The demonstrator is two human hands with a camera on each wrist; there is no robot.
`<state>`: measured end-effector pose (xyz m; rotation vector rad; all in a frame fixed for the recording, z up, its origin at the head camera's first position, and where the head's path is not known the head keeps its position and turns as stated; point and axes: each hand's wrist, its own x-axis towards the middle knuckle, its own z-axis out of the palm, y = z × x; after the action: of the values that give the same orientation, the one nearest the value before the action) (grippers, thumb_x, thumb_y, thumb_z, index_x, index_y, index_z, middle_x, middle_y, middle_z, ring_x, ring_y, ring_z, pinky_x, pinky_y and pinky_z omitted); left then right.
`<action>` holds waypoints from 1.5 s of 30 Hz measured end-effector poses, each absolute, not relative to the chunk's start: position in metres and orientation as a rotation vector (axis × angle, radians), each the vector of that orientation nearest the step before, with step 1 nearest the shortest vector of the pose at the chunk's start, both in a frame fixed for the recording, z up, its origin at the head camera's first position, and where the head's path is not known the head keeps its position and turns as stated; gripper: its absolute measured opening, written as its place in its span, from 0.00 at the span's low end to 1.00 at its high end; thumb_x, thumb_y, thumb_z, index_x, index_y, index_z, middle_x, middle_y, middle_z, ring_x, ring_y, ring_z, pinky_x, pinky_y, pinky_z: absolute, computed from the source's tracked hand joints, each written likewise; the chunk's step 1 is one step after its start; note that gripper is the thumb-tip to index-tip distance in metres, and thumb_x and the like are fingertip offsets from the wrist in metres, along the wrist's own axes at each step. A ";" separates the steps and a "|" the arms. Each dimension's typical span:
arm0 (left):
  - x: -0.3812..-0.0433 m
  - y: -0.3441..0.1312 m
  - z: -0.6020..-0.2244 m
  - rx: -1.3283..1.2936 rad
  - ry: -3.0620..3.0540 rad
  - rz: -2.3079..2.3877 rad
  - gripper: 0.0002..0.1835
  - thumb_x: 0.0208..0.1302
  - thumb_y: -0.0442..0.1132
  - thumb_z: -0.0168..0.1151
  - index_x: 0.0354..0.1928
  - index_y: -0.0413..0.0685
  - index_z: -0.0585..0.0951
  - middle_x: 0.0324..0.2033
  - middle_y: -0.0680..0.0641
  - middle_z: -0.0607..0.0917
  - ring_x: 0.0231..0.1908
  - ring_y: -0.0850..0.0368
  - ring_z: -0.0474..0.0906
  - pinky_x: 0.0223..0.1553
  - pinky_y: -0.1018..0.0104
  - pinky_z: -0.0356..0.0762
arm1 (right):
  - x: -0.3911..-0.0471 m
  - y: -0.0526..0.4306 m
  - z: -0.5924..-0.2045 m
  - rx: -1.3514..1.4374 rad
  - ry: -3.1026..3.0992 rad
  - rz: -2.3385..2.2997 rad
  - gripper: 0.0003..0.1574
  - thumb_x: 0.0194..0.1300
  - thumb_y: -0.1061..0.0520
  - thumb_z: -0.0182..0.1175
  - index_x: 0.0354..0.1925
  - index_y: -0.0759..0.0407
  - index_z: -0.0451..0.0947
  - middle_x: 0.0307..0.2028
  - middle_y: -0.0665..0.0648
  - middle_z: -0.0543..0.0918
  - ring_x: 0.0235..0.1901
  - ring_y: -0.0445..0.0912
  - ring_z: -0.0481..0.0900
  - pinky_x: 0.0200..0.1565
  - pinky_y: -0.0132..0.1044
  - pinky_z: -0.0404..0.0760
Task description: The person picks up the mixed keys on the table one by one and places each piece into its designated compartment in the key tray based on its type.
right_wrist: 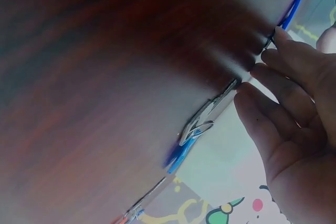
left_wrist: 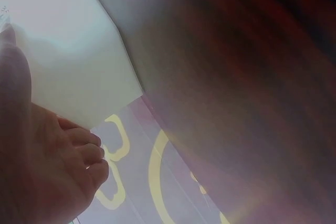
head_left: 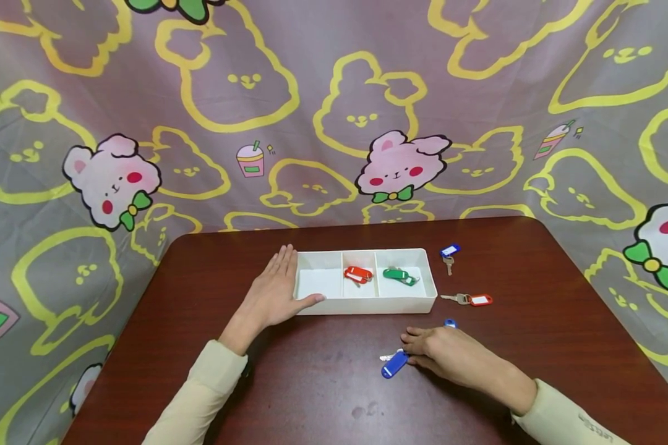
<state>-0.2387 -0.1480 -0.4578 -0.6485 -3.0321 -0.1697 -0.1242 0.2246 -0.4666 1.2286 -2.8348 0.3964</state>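
Note:
A white three-compartment tray sits on the table. My left hand lies along its left end, fingers fairly straight and thumb on the front rim; the left wrist view shows the same hand beside the tray wall. Red-tagged keys lie in the middle compartment, green-tagged keys in the right one. Low over the table, my right hand has its fingertips at a blue-tagged key. In the right wrist view its fingers bend loosely, thumb apart. Another blue-tagged key is partly hidden behind this hand.
Right of the tray lie a blue-tagged key and a red-tagged key. The brown table has rounded back corners. A patterned curtain hangs directly behind it and along both sides.

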 end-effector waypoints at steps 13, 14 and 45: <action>-0.238 -0.148 -0.459 -0.653 -3.034 -0.180 0.68 0.62 0.86 0.44 0.83 0.34 0.48 0.84 0.35 0.49 0.85 0.42 0.42 0.85 0.50 0.50 | -0.123 0.222 -0.466 1.251 -2.772 0.353 0.11 0.64 0.59 0.73 0.45 0.48 0.93 0.49 0.53 0.93 0.53 0.51 0.91 0.49 0.46 0.91; -0.238 -0.148 -0.459 -0.653 -3.031 -0.182 0.68 0.62 0.86 0.44 0.83 0.34 0.48 0.84 0.35 0.50 0.85 0.42 0.43 0.84 0.49 0.50 | -0.123 0.222 -0.466 1.255 -2.767 0.341 0.11 0.65 0.59 0.73 0.45 0.48 0.93 0.49 0.53 0.93 0.52 0.51 0.92 0.49 0.45 0.91; -0.238 -0.147 -0.459 -0.662 -3.032 -0.210 0.68 0.63 0.86 0.44 0.83 0.34 0.48 0.84 0.34 0.50 0.85 0.42 0.42 0.85 0.50 0.49 | -0.119 0.222 -0.451 1.235 -2.643 0.615 0.07 0.64 0.59 0.74 0.33 0.45 0.87 0.28 0.36 0.85 0.29 0.24 0.74 0.31 0.22 0.76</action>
<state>-0.2382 -0.1470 -0.4587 -0.6619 -3.0324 -0.2101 -0.1190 0.2221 -0.4507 1.2353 -2.6434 0.6153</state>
